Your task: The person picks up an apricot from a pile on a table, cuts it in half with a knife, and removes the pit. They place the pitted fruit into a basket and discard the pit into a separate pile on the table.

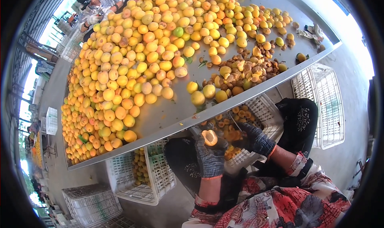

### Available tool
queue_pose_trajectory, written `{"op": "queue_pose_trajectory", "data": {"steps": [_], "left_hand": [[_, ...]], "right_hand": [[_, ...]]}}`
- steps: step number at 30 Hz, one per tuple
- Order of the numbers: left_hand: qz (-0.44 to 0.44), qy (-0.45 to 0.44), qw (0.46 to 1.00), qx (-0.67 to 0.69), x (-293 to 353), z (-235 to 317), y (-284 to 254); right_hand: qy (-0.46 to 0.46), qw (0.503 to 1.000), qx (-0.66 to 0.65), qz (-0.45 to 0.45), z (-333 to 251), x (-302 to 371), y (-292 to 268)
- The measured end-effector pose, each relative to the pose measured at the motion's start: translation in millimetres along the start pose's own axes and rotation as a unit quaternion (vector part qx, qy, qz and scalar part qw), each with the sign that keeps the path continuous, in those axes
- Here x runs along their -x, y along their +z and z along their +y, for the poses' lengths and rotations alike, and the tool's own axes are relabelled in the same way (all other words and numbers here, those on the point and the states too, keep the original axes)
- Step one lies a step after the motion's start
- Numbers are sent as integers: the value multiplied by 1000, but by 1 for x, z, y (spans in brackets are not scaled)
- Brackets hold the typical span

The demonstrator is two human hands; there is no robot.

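My left hand [211, 156], in a dark knit glove, holds a halved apricot [209, 137] with its cut face up, just below the table's front edge. My right hand [255, 139], gloved the same way, grips a thin knife [234, 122] whose blade points up and left toward the fruit. Both hands hover over a white plastic crate [264, 108] that holds several apricot halves. On the metal table [168, 116] above lies a big heap of whole yellow-orange apricots [136, 56], and a pile of brown pits [248, 70] sits close to the front edge.
A white crate [136, 176] with apricots stands under the table at left. Another white crate [326, 100] sits at right, and stacked crates [90, 204] are at lower left. Another person [96, 6] works at the table's far end. My knees flank the crate.
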State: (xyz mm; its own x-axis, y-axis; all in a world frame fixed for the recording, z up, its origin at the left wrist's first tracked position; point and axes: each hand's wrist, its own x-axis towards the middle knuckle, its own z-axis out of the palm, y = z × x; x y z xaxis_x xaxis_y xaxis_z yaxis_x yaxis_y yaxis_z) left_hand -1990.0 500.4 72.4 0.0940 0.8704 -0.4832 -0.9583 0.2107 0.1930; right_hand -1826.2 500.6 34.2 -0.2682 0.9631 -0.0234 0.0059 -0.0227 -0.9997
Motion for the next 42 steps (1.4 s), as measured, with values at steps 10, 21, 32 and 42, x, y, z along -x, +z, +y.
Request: {"op": "queue_pose_trajectory", "data": {"steps": [10, 21, 32, 42], "left_hand": [[-55, 275, 598, -751, -4, -17, 9], [5, 12, 949, -316, -10, -30, -15], [50, 13, 959, -280, -14, -25, -21], [-120, 241, 586, -765, -18, -18, -37]], "right_hand": [[95, 952, -258, 132, -96, -21, -16], [-16, 909, -411, 67, -104, -60, 12], [-139, 978, -134, 75, -69, -75, 27], [76, 860, -498, 86, -65, -74, 32]]}}
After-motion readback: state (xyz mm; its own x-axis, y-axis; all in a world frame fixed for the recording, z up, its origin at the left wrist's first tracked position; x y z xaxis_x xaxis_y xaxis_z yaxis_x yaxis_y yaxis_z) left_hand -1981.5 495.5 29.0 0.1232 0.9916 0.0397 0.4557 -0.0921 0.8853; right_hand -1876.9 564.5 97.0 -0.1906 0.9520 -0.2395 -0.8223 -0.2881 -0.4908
